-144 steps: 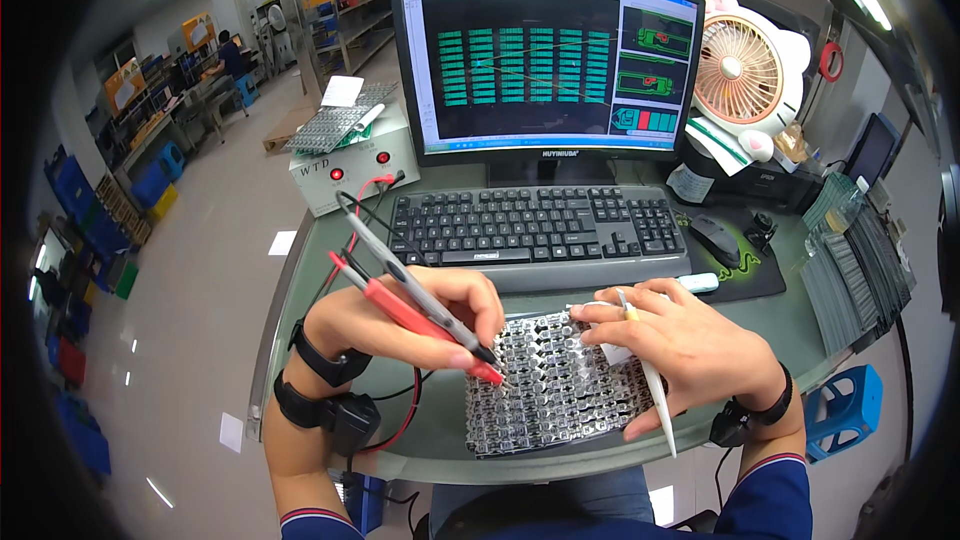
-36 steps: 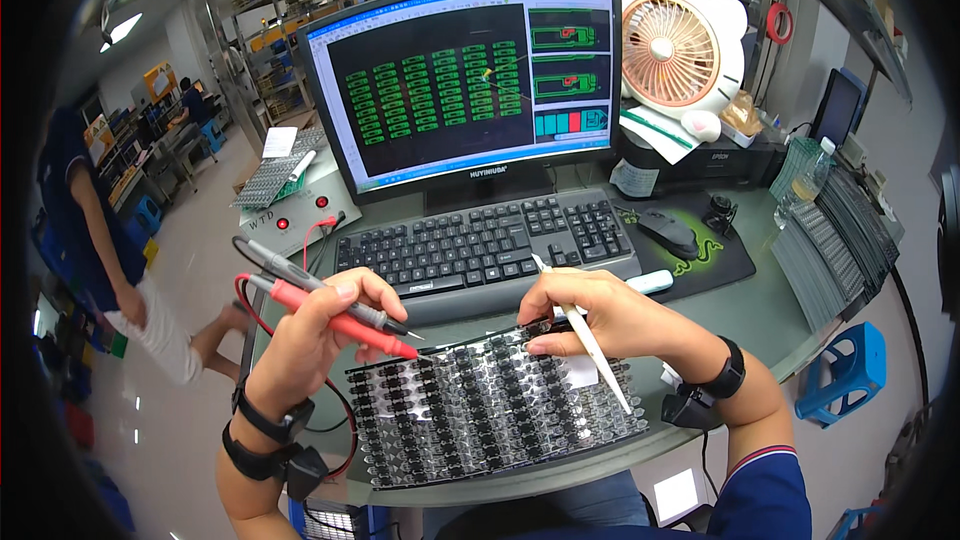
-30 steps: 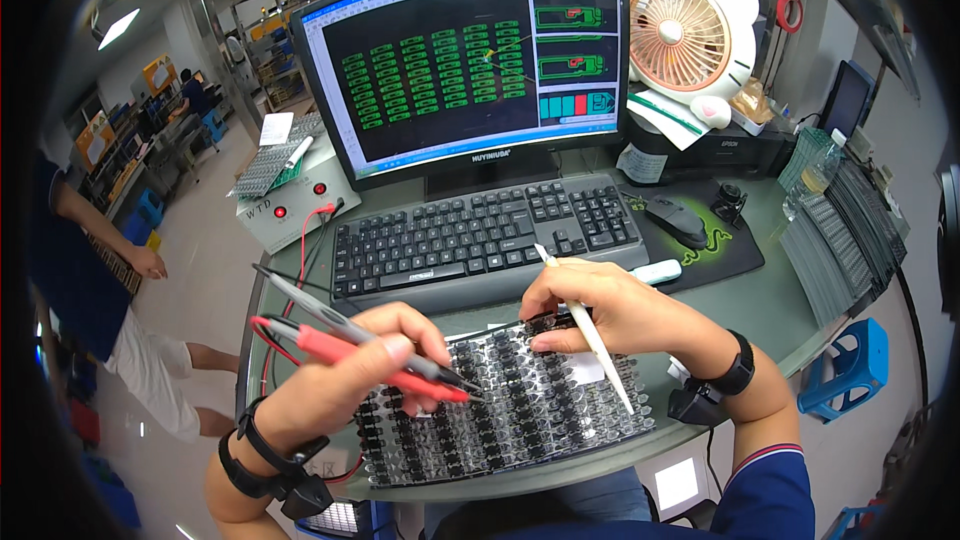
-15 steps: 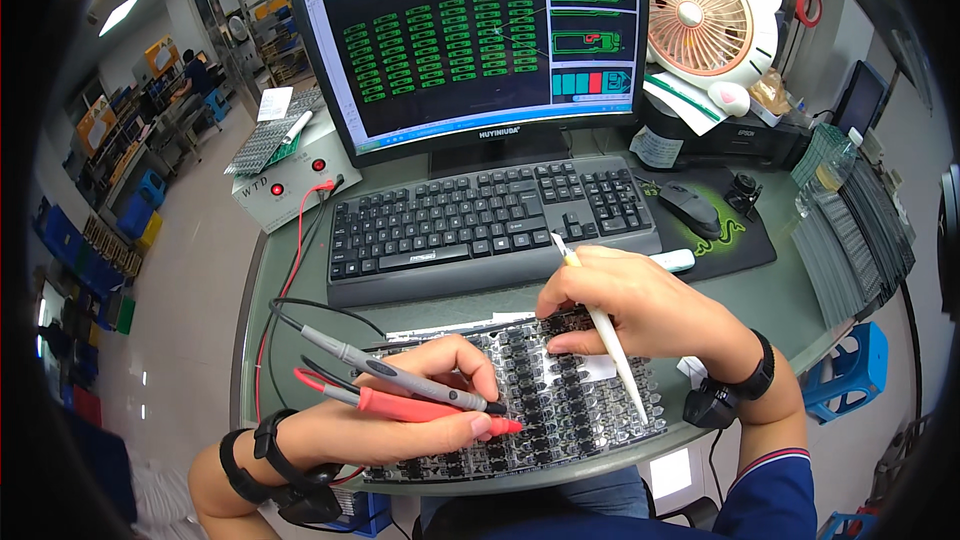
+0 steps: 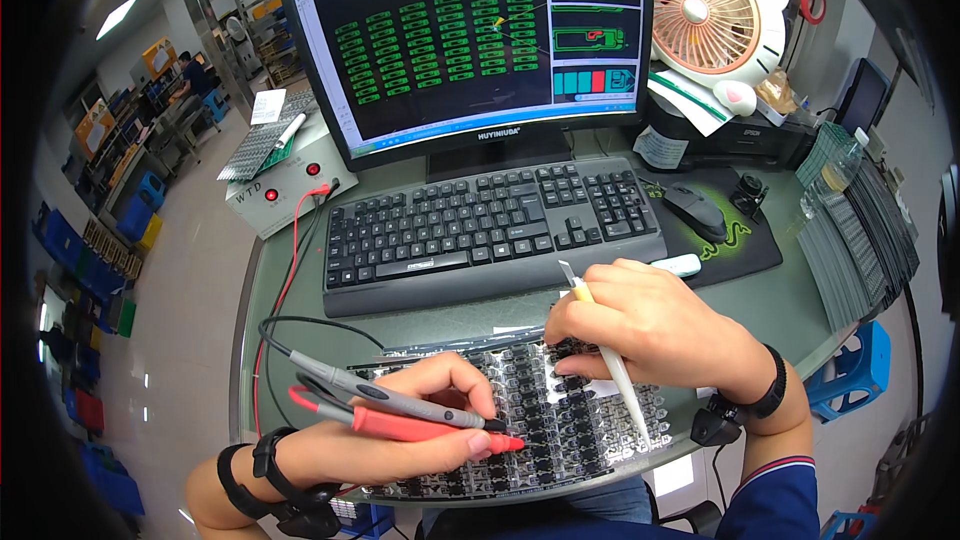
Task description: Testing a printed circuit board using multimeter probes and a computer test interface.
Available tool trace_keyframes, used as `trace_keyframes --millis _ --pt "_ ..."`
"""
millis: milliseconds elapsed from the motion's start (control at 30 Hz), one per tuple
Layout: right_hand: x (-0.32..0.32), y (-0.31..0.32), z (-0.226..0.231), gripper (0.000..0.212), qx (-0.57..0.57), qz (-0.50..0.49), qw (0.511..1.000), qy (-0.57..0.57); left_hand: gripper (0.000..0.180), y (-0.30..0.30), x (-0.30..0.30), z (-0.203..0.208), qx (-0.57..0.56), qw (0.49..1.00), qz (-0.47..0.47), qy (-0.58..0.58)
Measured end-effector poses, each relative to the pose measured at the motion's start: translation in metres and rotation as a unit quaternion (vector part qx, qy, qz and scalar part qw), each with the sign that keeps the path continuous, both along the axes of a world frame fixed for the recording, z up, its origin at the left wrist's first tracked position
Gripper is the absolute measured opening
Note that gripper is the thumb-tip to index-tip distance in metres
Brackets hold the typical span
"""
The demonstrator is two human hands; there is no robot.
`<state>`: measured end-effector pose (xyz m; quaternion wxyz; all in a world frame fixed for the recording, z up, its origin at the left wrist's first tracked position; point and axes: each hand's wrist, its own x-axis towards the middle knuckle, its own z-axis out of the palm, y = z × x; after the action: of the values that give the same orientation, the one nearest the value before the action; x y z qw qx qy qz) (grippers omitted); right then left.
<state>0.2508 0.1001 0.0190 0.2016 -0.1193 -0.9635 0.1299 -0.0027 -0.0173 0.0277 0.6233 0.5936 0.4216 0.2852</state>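
My left hand grips two test probes, one red and one grey, like chopsticks. Their tips touch a panel of small circuit boards lying at the desk's near edge. My right hand rests its fingertips on the upper part of the same panel and holds a pale yellow pen-like tool that slants down across it. The probes' red and black leads run back to a white test box. Both wrists carry dark straps.
A black keyboard lies just beyond the panel, under a monitor showing green board patterns. A mouse on its dark pad, a pink desk fan and stacked grey trays stand to the right. A person works far back left.
My left hand has brought the probes down from above the panel's left side until their tips touch the boards. My right hand has stayed on the panel with its tool. The view has tilted.
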Motion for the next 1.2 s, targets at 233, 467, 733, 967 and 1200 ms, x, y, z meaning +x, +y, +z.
trace_keyframes --millis 233,467,733,967,1200 --pt "0.001 -0.001 -0.001 0.026 0.003 0.000 1.000 -0.003 0.029 0.001 0.005 -0.003 -0.111 0.983 0.105 -0.103" --pt "0.001 -0.002 0.001 0.026 0.013 -0.007 1.000 -0.011 0.027 0.003 0.006 -0.004 -0.112 0.982 0.111 -0.099" --pt "0.015 -0.017 0.002 0.038 -0.152 -0.046 0.975 0.156 0.026 0.008 0.007 -0.007 -0.100 0.987 0.099 -0.080" --pt "0.040 -0.016 0.004 0.036 -0.176 -0.104 0.967 0.151 0.025 0.000 0.006 -0.007 -0.115 0.984 0.102 -0.090" --pt "0.040 -0.019 -0.014 0.023 -0.344 -0.164 0.888 0.257 0.025 -0.001 0.007 -0.007 -0.102 0.988 0.090 -0.079"
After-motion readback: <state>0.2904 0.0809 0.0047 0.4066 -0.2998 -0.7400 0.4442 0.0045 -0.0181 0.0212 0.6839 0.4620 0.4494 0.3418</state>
